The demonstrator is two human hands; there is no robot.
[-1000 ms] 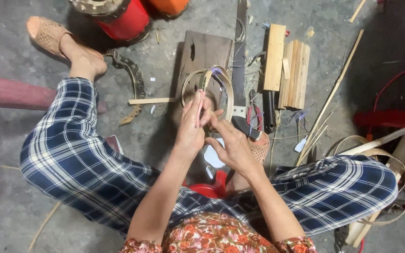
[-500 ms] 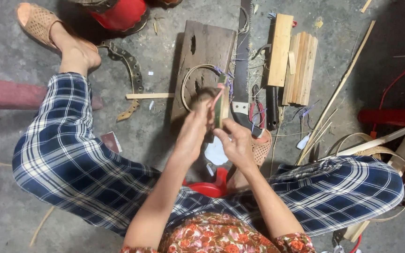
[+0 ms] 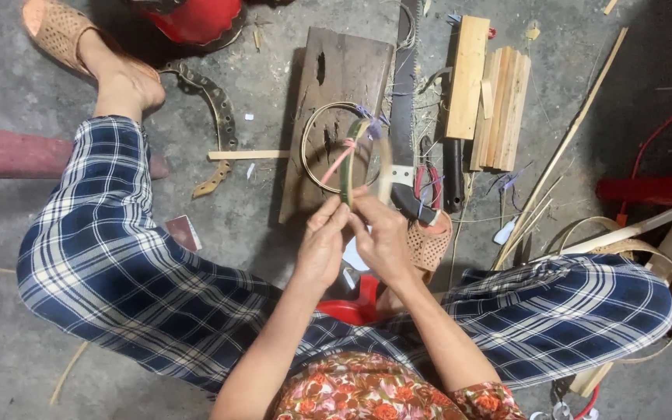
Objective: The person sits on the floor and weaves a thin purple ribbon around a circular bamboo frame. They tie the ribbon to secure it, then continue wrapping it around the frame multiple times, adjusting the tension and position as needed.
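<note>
I sit low over a concrete floor with my knees apart in blue plaid trousers. My left hand (image 3: 323,241) and my right hand (image 3: 380,233) meet in front of me, both pinching the near edge of a thin bamboo hoop (image 3: 351,159) held on edge, so it looks narrow. A pink tie and a purple tie wrap the hoop near its top. Beneath it lies a dark wooden board (image 3: 340,85) with another bamboo ring (image 3: 313,148) resting on it.
A long blade (image 3: 406,109) lies right of the board, beside wooden blocks (image 3: 488,93) and thin bamboo strips (image 3: 558,148). Coiled strips (image 3: 624,245) sit by my right knee. A red bucket (image 3: 196,19) stands far ahead, a red stool (image 3: 348,307) under me.
The hoop has been turned from lying flat near the board to standing on edge, and both hands have drawn closer to me. The view has shifted slightly.
</note>
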